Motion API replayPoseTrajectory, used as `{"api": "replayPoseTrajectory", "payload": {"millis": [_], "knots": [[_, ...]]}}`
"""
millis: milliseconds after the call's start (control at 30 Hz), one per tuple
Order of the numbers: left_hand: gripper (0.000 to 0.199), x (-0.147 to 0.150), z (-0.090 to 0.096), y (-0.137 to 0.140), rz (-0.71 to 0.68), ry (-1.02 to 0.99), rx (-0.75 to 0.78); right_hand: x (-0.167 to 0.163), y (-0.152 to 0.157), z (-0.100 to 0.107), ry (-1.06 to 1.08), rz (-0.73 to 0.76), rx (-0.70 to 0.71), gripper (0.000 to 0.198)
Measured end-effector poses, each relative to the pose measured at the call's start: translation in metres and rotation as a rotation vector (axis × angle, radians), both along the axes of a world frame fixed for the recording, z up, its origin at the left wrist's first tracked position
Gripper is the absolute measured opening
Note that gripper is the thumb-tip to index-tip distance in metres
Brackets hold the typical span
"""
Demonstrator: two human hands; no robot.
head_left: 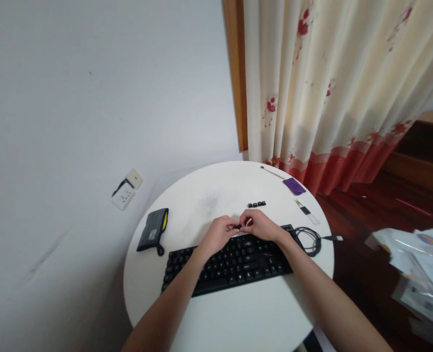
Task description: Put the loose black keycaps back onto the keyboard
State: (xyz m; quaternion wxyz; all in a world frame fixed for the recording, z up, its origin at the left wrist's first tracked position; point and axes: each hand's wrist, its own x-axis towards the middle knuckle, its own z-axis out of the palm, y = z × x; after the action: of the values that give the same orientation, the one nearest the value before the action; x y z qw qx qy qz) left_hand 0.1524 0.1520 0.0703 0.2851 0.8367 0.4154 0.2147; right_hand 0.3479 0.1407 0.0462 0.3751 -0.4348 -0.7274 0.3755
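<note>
My left hand (219, 233) and my right hand (259, 224) meet above the back edge of a black keyboard (216, 283). Pinched between the fingertips of both hands is a small black keycap (237, 227), partly covered by the fingers. Just beyond my right hand, several loose black keycaps (256, 204) lie in a short row on the white round table (238, 318). My forearms cross over the keyboard and hide parts of it.
A dark grey pouch (152, 231) lies at the left. To the right are the coiled USB cable (315, 244), a wire keycap puller (306, 210), a purple cloth (294, 186) and a thin brush (272, 172). Wall and curtain (311, 98) stand behind.
</note>
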Motion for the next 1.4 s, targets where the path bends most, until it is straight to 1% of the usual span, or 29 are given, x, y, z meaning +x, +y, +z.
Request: {"api": "replayPoseTrajectory", "payload": {"millis": [133, 233, 333, 433, 567, 633, 767, 967, 1200, 1267, 1400], "knots": [[0.019, -0.003, -0.008, -0.004, 0.037, -0.076, -0.036, -0.001, -0.004, 0.004, -0.032, 0.002, 0.002, 0.007], [0.025, -0.006, -0.012, -0.005, 0.093, -0.143, -0.08, -0.001, -0.006, 0.009, -0.043, -0.022, 0.038, 0.005], [0.028, -0.008, -0.015, -0.006, 0.122, -0.187, -0.12, 0.0, -0.006, 0.012, -0.06, -0.084, 0.054, 0.014], [0.023, -0.008, -0.017, -0.008, 0.083, -0.195, -0.17, 0.002, -0.002, 0.008, -0.087, -0.154, 0.062, 0.022], [0.019, -0.006, -0.017, -0.01, 0.052, -0.168, -0.222, 0.006, -0.001, 0.001, -0.085, -0.222, -0.013, 0.019], [0.018, -0.006, -0.018, -0.01, 0.055, -0.138, -0.222, 0.007, -0.003, 0.0, -0.086, -0.216, -0.064, 0.017], [0.02, -0.008, -0.02, -0.007, 0.067, -0.11, -0.226, 0.008, -0.007, 0.002, -0.117, -0.158, -0.139, 0.016], [0.019, -0.009, -0.019, -0.008, 0.014, -0.098, -0.192, 0.009, -0.008, 0.001, -0.093, -0.061, -0.203, 0.017], [0.018, -0.009, -0.019, -0.01, -0.016, -0.072, -0.118, 0.009, -0.006, -0.005, -0.102, -0.065, -0.207, 0.015], [0.017, -0.009, -0.018, -0.011, -0.021, -0.04, -0.078, 0.008, -0.006, -0.006, -0.077, -0.046, -0.207, 0.014], [0.015, -0.007, -0.012, -0.015, -0.047, 0.076, 0.047, 0.005, -0.007, -0.005, -0.037, -0.002, -0.22, 0.014]]}}
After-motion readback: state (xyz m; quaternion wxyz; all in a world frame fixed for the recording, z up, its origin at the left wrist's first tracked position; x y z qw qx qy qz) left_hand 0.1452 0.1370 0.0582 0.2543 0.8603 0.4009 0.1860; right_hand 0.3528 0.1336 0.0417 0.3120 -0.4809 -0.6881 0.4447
